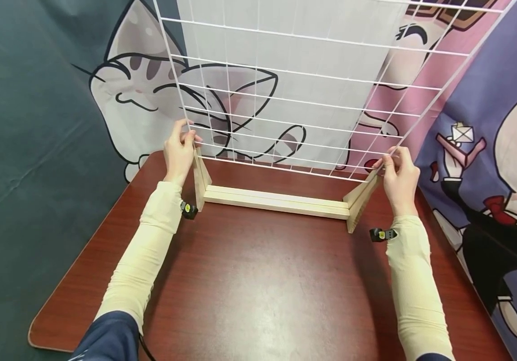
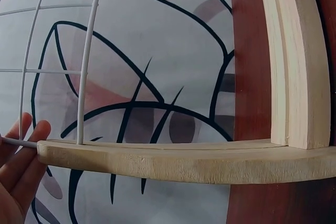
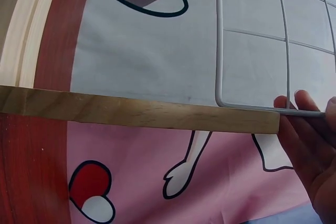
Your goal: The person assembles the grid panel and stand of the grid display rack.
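The white grid [image 1: 308, 101], thin wires crossing in rectangles, has its lower end between the uprights [image 1: 201, 178] of a pale wooden stand [image 1: 276, 199] on the red-brown desk [image 1: 258, 281]; left hand [image 1: 181, 153] and right hand [image 1: 401, 175] each pinch one side, thumb and fingers nearly together

Head view bright, fairly even; light seems to come from above. White glare patch on the glossy red-brown wood-grain counter [image 1: 222, 250], near side of the pale raw-wood stand [image 1: 276, 201]. Same side: soft-edged dark shadows beside the cream fabric sleeves [image 1: 412, 281]. Thin wires of the white metal grid panel [image 2: 90, 51], above the stand, wash out against the white cloth backdrop [image 1: 303, 55] behind it. Wrist views dimmer, greyer, wide-angle bending on stand and wires. Left wrist: counter beside the stand almost black.
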`<state>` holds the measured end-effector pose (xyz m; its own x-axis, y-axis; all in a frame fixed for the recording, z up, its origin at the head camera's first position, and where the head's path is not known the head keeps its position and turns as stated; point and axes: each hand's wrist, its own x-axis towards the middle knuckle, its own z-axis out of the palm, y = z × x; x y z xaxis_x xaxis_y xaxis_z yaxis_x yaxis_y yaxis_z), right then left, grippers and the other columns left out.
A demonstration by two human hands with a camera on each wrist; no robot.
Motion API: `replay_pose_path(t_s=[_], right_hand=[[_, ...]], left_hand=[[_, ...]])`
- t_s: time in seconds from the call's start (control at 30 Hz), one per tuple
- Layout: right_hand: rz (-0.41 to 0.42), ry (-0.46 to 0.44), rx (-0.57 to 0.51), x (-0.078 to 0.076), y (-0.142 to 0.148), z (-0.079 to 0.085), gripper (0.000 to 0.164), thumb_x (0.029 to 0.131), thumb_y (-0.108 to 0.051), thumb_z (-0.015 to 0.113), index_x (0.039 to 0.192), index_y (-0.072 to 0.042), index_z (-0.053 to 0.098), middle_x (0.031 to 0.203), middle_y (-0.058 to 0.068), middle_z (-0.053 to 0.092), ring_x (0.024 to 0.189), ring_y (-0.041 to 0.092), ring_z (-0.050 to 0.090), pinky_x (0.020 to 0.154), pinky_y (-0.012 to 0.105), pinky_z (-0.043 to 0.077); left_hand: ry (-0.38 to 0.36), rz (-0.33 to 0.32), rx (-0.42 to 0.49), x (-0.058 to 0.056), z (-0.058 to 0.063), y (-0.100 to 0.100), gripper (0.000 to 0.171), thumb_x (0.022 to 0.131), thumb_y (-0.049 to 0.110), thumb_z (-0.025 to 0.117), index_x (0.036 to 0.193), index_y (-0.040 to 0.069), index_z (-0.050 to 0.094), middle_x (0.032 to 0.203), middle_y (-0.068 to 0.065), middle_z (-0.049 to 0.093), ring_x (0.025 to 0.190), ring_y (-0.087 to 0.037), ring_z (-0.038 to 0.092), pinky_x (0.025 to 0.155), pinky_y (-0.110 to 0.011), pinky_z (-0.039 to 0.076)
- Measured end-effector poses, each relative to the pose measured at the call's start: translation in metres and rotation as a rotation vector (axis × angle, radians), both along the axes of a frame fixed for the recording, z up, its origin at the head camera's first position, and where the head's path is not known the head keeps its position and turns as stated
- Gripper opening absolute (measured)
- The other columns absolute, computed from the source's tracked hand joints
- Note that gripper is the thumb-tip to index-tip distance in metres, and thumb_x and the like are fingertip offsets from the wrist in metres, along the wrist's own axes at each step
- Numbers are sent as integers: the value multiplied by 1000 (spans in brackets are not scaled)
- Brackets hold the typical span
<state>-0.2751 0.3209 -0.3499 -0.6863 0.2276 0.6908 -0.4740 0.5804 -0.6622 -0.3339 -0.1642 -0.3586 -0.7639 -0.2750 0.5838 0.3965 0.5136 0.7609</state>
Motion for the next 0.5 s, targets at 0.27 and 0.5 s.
replay_pose_path(t_s=[0.27,0.5], right_hand=[[-70,-31,86,0,3,-1,22,97,-15,57,103,7,55,69,-33,57,61,-18,56,61,2,42],[-91,-56,122,2,4,-7,22,98,-18,57,100,4,56,71,-36,57,64,-20,55,62,3,38]], left_hand=[[18,-27,-5,-1,-2,-1,20,96,16,57,116,12,61,83,-15,75,64,7,61,59,-13,38],[61,-42,13,-2,-3,-1,18,94,10,59,112,6,62,84,-18,74,68,4,61,65,-10,40]])
